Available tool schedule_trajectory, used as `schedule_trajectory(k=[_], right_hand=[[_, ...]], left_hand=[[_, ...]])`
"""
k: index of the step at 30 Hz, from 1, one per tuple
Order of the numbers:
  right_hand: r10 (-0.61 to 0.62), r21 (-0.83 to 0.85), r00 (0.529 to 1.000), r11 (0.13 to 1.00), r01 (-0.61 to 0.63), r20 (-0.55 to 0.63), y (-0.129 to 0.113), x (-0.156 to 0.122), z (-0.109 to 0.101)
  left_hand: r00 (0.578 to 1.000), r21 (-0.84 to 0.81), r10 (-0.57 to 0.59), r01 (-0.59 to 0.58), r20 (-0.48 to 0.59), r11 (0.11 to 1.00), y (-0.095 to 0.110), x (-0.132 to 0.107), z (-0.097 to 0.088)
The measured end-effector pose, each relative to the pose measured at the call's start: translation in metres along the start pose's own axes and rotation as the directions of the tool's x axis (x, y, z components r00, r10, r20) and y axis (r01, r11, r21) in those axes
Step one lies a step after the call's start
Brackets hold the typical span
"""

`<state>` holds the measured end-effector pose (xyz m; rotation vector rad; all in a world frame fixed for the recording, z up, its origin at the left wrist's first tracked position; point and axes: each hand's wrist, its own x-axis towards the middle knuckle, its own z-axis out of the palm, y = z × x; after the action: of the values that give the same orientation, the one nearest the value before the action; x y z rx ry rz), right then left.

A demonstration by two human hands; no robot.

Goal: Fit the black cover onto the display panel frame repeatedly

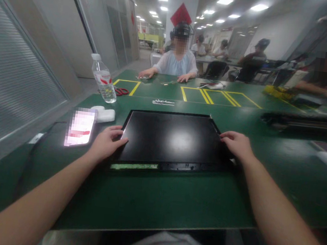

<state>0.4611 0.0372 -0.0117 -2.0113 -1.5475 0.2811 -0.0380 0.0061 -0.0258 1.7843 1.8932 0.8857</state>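
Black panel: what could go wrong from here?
The left hand has its thumb over the face of the panel, so pressing could smudge it. The green strip along the near edge looks exposed and might get scraped. Sliding the panel left could bump the phone.

Bare forearms [54,188] reach forward, the left hand [109,141] with thumb spread, the right hand [236,145] pointing inward.

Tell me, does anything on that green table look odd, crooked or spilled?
The black screen panel has a light green strip along the left part of its near edge, while the rest looks dark; perhaps exposed internals. The water bottle appears to lean, perhaps only lens distortion. I see no spill.
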Motion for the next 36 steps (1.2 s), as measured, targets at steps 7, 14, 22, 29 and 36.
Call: schedule_trajectory(k=[7,14,22,29,36], right_hand=[[-0.011,-0.028,0.999,1.0,0.012,0.051,0.003,0.002,-0.001],[-0.296,0.02,0.865,0.949,0.315,0.406,0.015,0.003,-0.02],[-0.28,-0.077,0.751,0.913,0.402,0.599,0.009,-0.004,-0.032],[-0.254,-0.108,0.745,0.911,0.399,0.617,0.006,-0.006,-0.032],[-0.266,-0.099,0.744,0.908,0.407,0.613,0.004,-0.007,-0.032]], left_hand=[[1.0,-0.007,-0.007,0.007,-0.007,1.0,-0.001,0.001,-0.001],[1.0,-0.006,-0.014,0.014,-0.019,1.0,0.004,0.0,-0.001],[0.999,-0.027,-0.049,0.048,-0.016,0.998,0.009,-0.002,-0.003],[0.996,-0.098,-0.089,0.086,-0.021,0.991,0.014,-0.003,-0.001],[0.994,-0.132,-0.107,0.102,-0.029,0.986,0.014,-0.004,-0.002]])
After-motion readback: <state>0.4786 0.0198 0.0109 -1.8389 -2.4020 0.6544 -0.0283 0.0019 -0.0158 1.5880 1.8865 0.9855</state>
